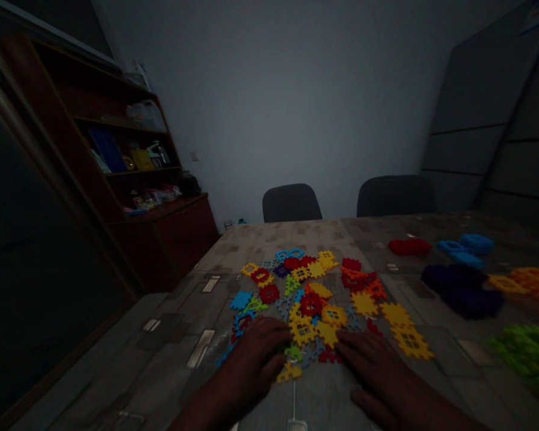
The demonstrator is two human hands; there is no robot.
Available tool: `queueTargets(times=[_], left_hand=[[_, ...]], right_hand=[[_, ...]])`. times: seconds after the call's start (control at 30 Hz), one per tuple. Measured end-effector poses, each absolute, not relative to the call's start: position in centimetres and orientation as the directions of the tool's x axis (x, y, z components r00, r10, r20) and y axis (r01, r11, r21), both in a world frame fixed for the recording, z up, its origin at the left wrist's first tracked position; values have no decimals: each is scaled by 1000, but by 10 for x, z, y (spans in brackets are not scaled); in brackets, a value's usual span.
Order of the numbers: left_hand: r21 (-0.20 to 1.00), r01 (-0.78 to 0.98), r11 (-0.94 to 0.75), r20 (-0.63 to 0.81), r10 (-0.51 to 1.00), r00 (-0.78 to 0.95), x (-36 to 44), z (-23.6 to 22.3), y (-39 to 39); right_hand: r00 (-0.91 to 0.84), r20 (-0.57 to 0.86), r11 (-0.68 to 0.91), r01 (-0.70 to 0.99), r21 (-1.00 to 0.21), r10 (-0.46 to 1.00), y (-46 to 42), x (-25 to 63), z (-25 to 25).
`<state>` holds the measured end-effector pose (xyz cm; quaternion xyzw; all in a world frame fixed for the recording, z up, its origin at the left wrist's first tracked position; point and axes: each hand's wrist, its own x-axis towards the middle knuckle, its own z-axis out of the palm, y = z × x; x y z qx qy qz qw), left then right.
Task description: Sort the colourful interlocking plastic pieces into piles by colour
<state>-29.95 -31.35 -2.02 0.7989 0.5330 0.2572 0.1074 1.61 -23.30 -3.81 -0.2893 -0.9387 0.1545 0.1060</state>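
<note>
A loose heap of flat plastic interlocking pieces lies before me, with toothed edges and cut-out windows. My left hand (261,353) rests at the heap's near left side, fingers bent over, thumb apart, with no piece visibly gripped. Close to its fingertips are a yellow window piece (302,333), a light green piece (293,352) and a small yellow piece (289,373). On the near right, my right hand (375,365) lies with fingers stretched out, their tips by a plain yellow square (327,333) and a red piece (330,355). What lies under both palms is hidden.
Sorted groups stand to the right: red pieces (409,246), blue pieces (467,248), dark purple pieces (462,290), orange pieces (527,280) and green pieces (527,356). Joined yellow pieces (406,329) lie right of the heap. Two chairs (291,202) stand beyond the table (170,359).
</note>
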Motion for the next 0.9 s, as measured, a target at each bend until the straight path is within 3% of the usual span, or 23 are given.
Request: queueTargets(times=[0.27,0.47,0.63,0.9], left_hand=[[404,814,-418,312,899,307,-292,-24,-312],[369,846,-385,264,916,302,-274,-28,-311],[359,867,-345,188,937,295,-265,-25,-307],[334,871,-360,287,919,270,-267,-33,-305]], right_hand=[[-775,227,789,495,-363,590,-228,15,-34],[-769,108,737,547,-397,630,-228,12,-37],[-748,153,730,547,-409,646,-228,9,-35],[-790,70,720,514,-467,610,-225,10,-43]])
